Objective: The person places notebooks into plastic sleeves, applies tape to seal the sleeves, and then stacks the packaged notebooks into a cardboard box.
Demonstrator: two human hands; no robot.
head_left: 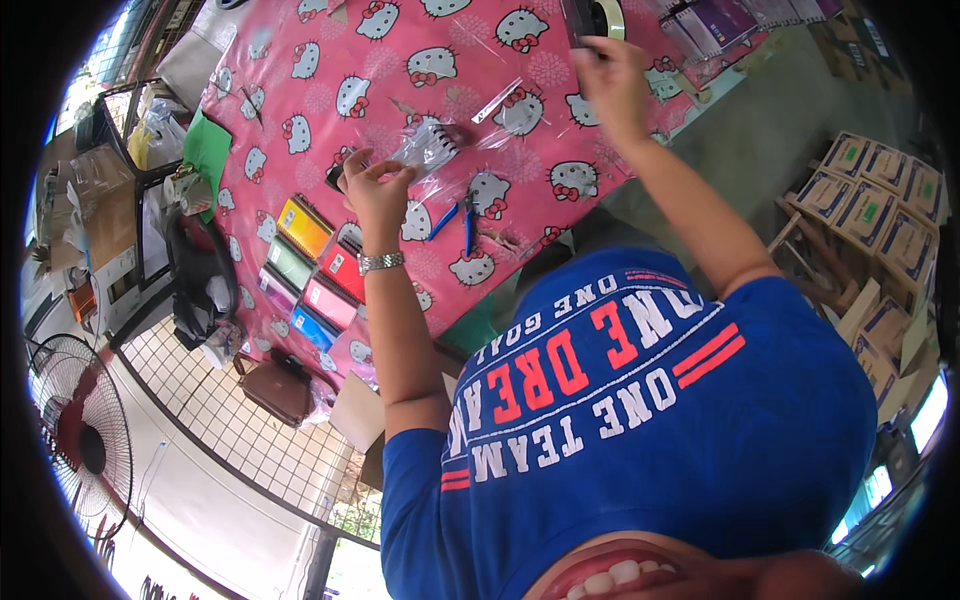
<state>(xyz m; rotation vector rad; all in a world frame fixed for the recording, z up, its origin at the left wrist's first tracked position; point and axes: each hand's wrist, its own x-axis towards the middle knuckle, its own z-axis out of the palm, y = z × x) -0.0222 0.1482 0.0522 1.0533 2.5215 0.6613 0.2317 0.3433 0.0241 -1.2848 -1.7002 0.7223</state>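
Note:
My left hand [378, 190], a metal watch on its wrist, pinches the edge of a clear plastic sleeve [428, 150]. Inside the sleeve, black spiral binding shows, as on a small notebook. A dark item, too small to name, pokes out beside those fingers. Farther off to the right, my right hand [615, 90] is at the near end of a black tape dispenser [578, 18] with a tape roll [608, 18]. Its fingers are bent together and slightly blurred; what they pinch is hidden. Blue-handled pliers [468, 225] lie spread on the table nearer to me.
Small colourful spiral notebooks [303, 228] lie in rows at the table's left side. Scissors [250, 105] and a green sheet [207, 160] lie beyond them. Purple packs [712, 25] sit far right on the pink tablecloth [390, 70]. Cartons [865, 205] are stacked right; a fan [85, 440] stands left.

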